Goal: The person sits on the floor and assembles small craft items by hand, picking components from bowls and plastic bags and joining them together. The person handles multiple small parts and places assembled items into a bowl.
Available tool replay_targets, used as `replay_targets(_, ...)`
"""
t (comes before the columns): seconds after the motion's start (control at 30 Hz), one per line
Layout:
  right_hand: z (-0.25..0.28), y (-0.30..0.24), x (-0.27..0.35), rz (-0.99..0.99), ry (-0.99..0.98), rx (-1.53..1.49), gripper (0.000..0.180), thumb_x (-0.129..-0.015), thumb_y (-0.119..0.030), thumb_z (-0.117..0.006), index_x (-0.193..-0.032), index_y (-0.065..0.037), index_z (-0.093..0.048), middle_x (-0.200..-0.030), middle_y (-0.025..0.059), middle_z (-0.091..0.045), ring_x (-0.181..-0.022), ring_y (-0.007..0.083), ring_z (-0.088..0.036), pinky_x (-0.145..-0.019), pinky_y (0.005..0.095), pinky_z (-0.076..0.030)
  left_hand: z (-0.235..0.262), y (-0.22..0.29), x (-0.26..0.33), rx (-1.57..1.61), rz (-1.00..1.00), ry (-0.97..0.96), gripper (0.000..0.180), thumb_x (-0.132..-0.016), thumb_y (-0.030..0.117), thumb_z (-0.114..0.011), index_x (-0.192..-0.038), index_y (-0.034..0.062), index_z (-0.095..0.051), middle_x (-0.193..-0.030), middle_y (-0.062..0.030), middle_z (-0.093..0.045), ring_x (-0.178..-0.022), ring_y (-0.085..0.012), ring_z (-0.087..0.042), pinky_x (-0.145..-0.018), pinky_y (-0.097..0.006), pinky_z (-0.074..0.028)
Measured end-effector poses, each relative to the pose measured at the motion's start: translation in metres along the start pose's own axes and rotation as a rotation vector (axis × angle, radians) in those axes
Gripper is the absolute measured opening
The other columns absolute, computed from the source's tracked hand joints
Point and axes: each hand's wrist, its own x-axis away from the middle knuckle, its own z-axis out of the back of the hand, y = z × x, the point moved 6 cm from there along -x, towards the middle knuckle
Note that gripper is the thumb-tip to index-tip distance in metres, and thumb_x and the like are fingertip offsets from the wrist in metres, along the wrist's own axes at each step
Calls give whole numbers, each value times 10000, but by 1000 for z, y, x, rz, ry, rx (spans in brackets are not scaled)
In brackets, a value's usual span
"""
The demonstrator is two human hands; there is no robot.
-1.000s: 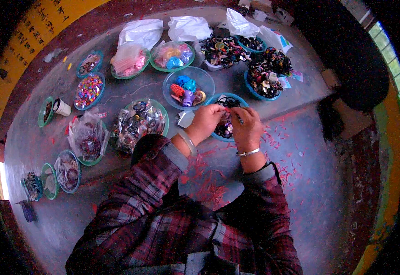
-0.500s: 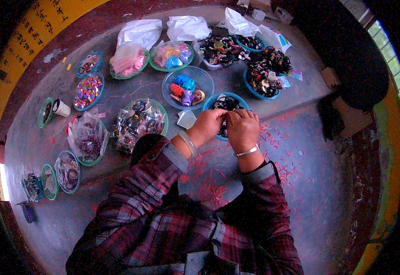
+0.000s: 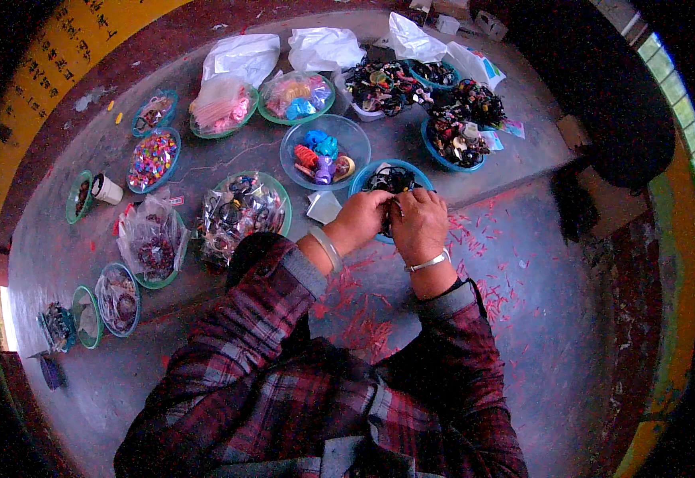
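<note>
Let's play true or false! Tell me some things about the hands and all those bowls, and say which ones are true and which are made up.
1. Both hands are together over a blue bowl of dark bits. True: the left hand and right hand meet above it.
2. Each wrist has a bangle on it. True.
3. The person wears a plain yellow shirt. False: the sleeves are dark red plaid.
4. The clear bowl beside the hands holds only black things. False: it holds blue, red and purple pieces.
5. Red scraps lie scattered on the grey floor by the arms. True.
</note>
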Motion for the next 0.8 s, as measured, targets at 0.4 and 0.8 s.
replay_targets(0.4,-2,1,0,-14,-72,39,79,-663,-155,-567,-700,-86,-559,-758,79,-547,-764,266,-524,-653,391,-401,-6,-9,0,0,-22,17,198,-753,95,-488,-897,25,-604,-827,-199,-596,-781,-331,-587,-657,-368,-462)
replay_targets(0.8,-13,3,4,-31,-182,72,107,-683,-162,-522,-727,-83,-580,-808,85,-560,-843,267,-526,-710,388,-407,-10,-8,2,-202,-12,-82,228,-729,59,-468,-922,23,-586,-841,-208,-595,-812,-352,-582,-677,-382,-463)
